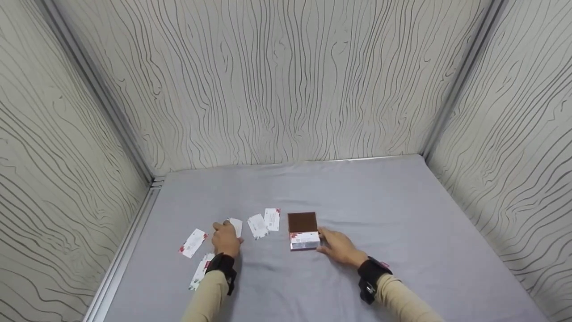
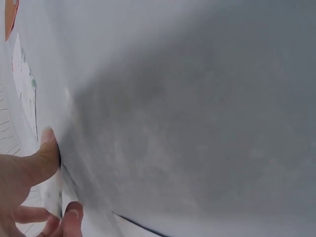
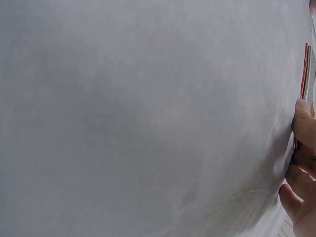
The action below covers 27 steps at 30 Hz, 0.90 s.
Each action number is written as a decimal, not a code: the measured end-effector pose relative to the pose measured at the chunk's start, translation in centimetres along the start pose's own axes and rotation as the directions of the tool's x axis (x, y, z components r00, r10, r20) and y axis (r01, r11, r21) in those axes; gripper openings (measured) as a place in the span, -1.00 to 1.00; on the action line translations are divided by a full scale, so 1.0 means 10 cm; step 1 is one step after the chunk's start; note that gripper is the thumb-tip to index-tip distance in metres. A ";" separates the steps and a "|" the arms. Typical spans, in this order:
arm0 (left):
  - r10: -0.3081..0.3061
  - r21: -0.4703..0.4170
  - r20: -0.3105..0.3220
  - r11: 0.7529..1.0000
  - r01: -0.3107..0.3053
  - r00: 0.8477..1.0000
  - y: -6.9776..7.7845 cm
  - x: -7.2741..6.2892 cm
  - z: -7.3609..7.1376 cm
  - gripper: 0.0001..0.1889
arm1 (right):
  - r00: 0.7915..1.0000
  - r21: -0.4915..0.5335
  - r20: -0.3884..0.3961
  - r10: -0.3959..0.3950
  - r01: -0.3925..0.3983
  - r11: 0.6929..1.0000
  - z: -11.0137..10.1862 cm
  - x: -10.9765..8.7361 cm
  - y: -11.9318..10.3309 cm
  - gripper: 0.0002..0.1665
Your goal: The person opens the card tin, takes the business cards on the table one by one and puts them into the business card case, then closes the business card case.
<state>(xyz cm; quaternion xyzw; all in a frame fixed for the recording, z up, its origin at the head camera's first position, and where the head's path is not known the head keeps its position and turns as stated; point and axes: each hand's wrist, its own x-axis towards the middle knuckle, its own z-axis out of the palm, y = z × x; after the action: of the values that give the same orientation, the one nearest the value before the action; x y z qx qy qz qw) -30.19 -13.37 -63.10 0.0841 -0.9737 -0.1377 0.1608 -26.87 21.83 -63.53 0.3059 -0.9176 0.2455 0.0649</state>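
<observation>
A business card case (image 1: pixel 302 222) lies opened on the cloth, with a brown inner lid, a silvery band and reddish edges. White cards with red print (image 1: pixel 304 238) sit in its near half. My right hand (image 1: pixel 340 247) grips the case by its right side; the right wrist view shows the thumb (image 3: pixel 305 126) against its red edge. To the left, my left hand (image 1: pixel 226 240) pinches a white card (image 1: pixel 237 226) between thumb (image 2: pixel 42 160) and fingers. The hand hides part of that card.
Two white cards (image 1: pixel 258 226) (image 1: pixel 272 219) lie between the left hand and the case. Another card with red corners (image 1: pixel 193 243) lies at far left. More cards (image 1: pixel 199 273) lie partly under the left forearm. Grey cloth (image 1: pixel 380 201) covers the table; patterned panels (image 1: pixel 277 80) enclose it.
</observation>
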 end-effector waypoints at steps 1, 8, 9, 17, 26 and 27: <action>0.005 -0.003 0.010 1.000 -0.005 1.000 0.00 0.00 -0.01 -0.33 | 1.000 0.001 -0.003 0.000 0.000 1.000 0.00 0.00 0.00 -0.35; 0.102 -0.010 -0.082 0.995 -0.103 0.991 0.02 -0.03 -0.04 -0.68 | 1.000 0.013 -0.004 0.022 -0.022 1.000 0.01 0.00 -0.01 -0.38; 0.111 -0.020 -0.101 0.993 -0.114 0.989 0.02 -0.03 -0.05 -0.70 | 1.000 0.014 -0.002 0.026 -0.026 1.000 0.01 0.00 0.00 -0.37; 0.149 -0.063 -0.179 0.985 -0.163 0.973 0.10 0.00 -0.08 -0.70 | 0.999 0.022 0.007 0.043 -0.043 0.999 0.01 0.00 -0.01 -0.32; 0.219 -0.108 -0.254 0.961 -0.253 0.942 0.19 0.00 -0.02 -0.63 | 1.000 0.008 0.003 0.013 -0.014 1.000 0.01 0.00 0.00 -0.35; 0.236 -0.110 -0.267 0.956 -0.272 0.934 0.21 0.00 -0.01 -0.63 | 1.000 0.006 -0.004 0.006 -0.006 1.000 0.01 0.00 0.00 -0.36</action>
<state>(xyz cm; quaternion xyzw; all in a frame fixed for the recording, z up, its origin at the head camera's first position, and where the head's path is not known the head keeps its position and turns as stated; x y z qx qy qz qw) -30.44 -11.46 -62.37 -0.0379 -0.9355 -0.1745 0.3048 -26.86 21.79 -63.64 0.3029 -0.9176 0.2492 0.0650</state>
